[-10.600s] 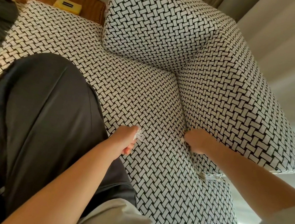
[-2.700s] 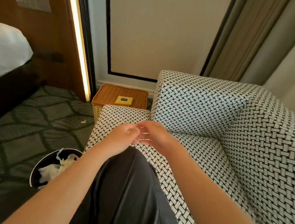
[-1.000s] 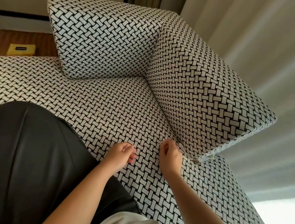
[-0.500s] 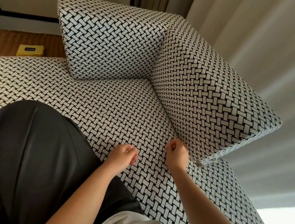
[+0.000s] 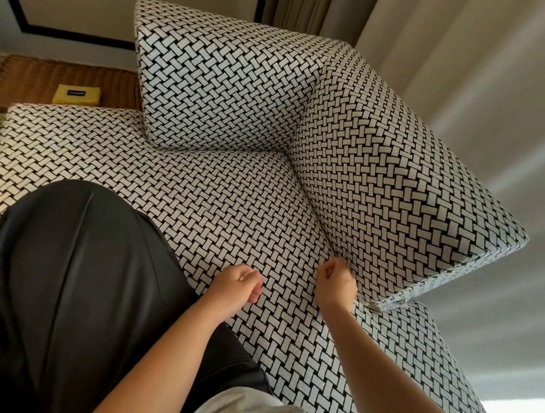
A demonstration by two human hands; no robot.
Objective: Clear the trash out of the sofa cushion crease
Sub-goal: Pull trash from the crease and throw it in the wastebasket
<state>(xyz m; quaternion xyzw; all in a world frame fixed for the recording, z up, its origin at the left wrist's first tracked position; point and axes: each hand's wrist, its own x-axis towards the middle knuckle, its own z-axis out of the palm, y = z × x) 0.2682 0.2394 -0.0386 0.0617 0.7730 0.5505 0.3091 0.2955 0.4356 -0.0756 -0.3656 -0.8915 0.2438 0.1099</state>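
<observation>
No trash shows in the crease (image 5: 312, 209) — it runs from the far corner down to the right hand (image 5: 337, 284), whose curled grip sits at its near end, contents unclear — left hand (image 5: 237, 286) loosely curled, farther off on the seat cushion (image 5: 229, 208)

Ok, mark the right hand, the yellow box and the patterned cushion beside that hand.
right hand (image 5: 337, 284), head view, on the back of the hand.
yellow box (image 5: 77, 95), head view, on its top face.
patterned cushion (image 5: 387, 186), head view, on the middle of its large face.
</observation>
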